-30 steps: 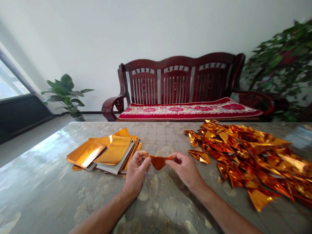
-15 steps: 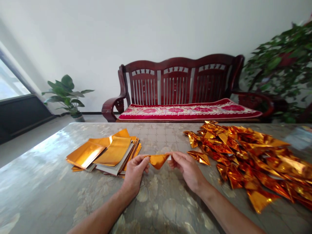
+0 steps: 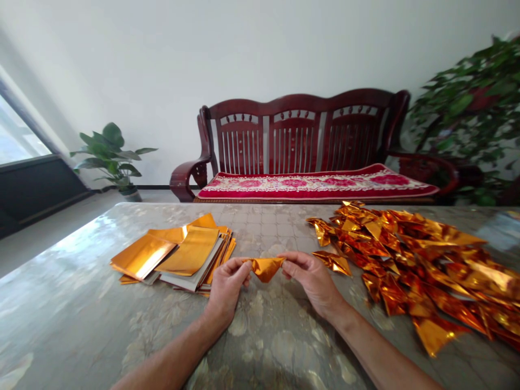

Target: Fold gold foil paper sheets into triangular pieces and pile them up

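Observation:
A folded piece of gold foil paper point(image 3: 266, 268) spans the gap between my two hands, with its middle hanging down in a point. My left hand point(image 3: 229, 281) pinches its left end between thumb and fingers. At the other end, my right hand point(image 3: 311, 279) grips the right corner the same way. Just left of my left hand lies a stack of flat gold foil sheets point(image 3: 189, 252), some with grey undersides showing. To the right of my right hand spreads a heap of folded gold foil pieces point(image 3: 406, 244), and one single folded piece point(image 3: 333, 262) lies close to that hand.
The table point(image 3: 162, 341) has a patterned, shiny cover. Behind it stands a dark red wooden bench point(image 3: 292, 141) with a red floral cushion point(image 3: 317, 184). Potted plants stand at the left point(image 3: 114, 154) and right point(image 3: 475, 108). A clear plastic item point(image 3: 499, 230) lies at the table's right.
My right fingers have closed over the right corner of the foil piece, where a pale bit showed before. The piece now looks more creased and curved.

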Motion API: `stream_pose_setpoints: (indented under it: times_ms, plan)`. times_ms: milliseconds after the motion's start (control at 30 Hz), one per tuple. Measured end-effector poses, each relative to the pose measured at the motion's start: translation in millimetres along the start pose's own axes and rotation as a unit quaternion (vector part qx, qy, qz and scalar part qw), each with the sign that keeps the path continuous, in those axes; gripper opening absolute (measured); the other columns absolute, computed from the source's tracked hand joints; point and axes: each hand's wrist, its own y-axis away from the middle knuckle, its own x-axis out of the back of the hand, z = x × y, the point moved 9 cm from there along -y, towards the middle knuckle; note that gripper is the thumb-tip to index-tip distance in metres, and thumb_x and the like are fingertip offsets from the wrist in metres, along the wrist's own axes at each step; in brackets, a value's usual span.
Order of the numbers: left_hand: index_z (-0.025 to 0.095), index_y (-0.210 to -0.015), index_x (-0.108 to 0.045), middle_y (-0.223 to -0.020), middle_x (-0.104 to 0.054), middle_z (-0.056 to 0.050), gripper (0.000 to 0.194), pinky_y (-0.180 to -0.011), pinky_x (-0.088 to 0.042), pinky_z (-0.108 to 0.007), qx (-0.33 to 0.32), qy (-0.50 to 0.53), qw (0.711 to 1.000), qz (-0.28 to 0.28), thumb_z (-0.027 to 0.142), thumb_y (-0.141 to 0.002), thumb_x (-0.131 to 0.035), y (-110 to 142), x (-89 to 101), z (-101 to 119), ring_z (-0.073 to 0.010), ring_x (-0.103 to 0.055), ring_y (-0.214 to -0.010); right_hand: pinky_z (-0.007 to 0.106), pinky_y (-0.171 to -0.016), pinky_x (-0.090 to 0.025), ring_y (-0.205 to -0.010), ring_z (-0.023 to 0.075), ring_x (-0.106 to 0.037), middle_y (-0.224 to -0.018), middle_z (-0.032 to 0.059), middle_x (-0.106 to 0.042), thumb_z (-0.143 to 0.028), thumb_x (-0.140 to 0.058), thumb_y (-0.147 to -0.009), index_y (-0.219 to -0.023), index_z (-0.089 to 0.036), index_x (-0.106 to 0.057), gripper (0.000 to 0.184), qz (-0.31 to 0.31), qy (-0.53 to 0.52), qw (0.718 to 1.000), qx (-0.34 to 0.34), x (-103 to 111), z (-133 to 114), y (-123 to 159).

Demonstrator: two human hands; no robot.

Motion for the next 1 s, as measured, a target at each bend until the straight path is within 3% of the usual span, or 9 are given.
stream_pose_setpoints:
  times_ms: [200, 367, 533, 667, 800, 867, 1000]
  plan:
    - [0.013, -0.081, -0.071, -0.058, -0.056, 0.003, 0.03, -0.053, -0.036, -0.019, -0.032, -0.047, 0.998, -0.015, 0.042, -0.076, -0.071, 1.8, -1.2, 1.0, -0.008, -0.045, -0.054, 0.025, -0.06, -0.046, -0.062, 0.0126, -0.057, -0.067, 0.0001, -0.068, -0.038, -0.075, -0.071, -0.087, -0.018, -0.074, 0.026, 0.026, 0.025, 0.999, 0.012, 5.0, -3.9, 1.3]
    - [0.014, -0.08, -0.072, -0.062, -0.057, 0.003, 0.028, -0.053, -0.034, -0.019, -0.034, -0.084, 0.995, -0.035, 0.042, -0.077, -0.07, 1.8, -3.2, 1.6, -0.0079, -0.043, -0.055, 0.025, -0.056, -0.045, -0.059, 0.0136, -0.057, -0.065, 0.0007, -0.067, -0.036, -0.071, -0.07, -0.08, -0.018, -0.071, 0.02, 0.036, 0.112, 0.992, 0.047, 10.3, -13.3, 0.5]
    - [0.014, -0.073, -0.071, -0.062, -0.059, 0.001, 0.023, -0.053, -0.034, -0.02, -0.056, -0.118, 0.989, -0.064, 0.037, -0.071, -0.073, -3.5, -9.5, 4.6, -0.0094, -0.046, -0.055, 0.025, -0.054, -0.044, -0.056, 0.014, -0.057, -0.063, 0.0012, -0.067, -0.031, -0.067, -0.07, -0.072, -0.018, -0.069, 0.014, 0.035, 0.196, 0.977, 0.071, 13.9, -16.4, 0.2]
    - [0.015, -0.079, -0.071, -0.064, -0.062, 0.001, 0.016, -0.055, -0.038, -0.021, -0.067, -0.149, 0.983, -0.082, 0.03, -0.073, -0.07, -2.9, -14.9, 3.3, -0.011, -0.05, -0.056, 0.026, -0.057, -0.044, -0.059, 0.0152, -0.058, -0.065, 0.0009, -0.067, -0.028, -0.063, -0.074, -0.074, -0.019, -0.069, 0.01, 0.035, 0.27, 0.956, 0.11, 18.3, -18.1, 2.2]
    - [0.018, -0.078, -0.064, -0.07, -0.061, 0.002, 0.003, -0.064, -0.041, -0.022, -0.188, -0.246, 0.946, -0.101, 0.02, -0.08, -0.063, 6.1, -21.3, 23.0, -0.0119, -0.054, -0.065, 0.027, -0.065, -0.046, -0.066, 0.0158, -0.06, -0.071, 0.0002, -0.067, -0.021, -0.06, -0.08, -0.078, -0.022, -0.067, 0.008, -0.01, 0.356, 0.918, 0.172, 15.6, -21.7, 6.4]
    - [0.019, -0.079, -0.062, -0.073, -0.059, 0.002, 0.006, -0.067, -0.04, -0.022, -0.239, -0.291, 0.918, -0.126, 0.017, -0.083, -0.059, 11.2, -26.1, 30.4, -0.0121, -0.054, -0.069, 0.028, -0.069, -0.046, -0.072, 0.0161, -0.061, -0.075, 0.0007, -0.067, -0.018, -0.057, -0.083, -0.079, -0.022, -0.067, 0.012, -0.051, 0.383, 0.9, 0.201, 10.0, -22.7, 9.6]
    - [0.019, -0.084, -0.061, -0.082, -0.059, 0.0, 0.011, -0.072, -0.041, -0.023, -0.279, -0.331, 0.884, -0.175, 0.016, -0.089, -0.052, 14.8, -30.4, 33.5, -0.0131, -0.056, -0.077, 0.028, -0.074, -0.047, -0.078, 0.0159, -0.062, -0.081, 0.0012, -0.068, -0.016, -0.055, -0.087, -0.084, -0.023, -0.068, 0.015, -0.091, 0.397, 0.883, 0.232, 3.4, -24.4, 14.4]
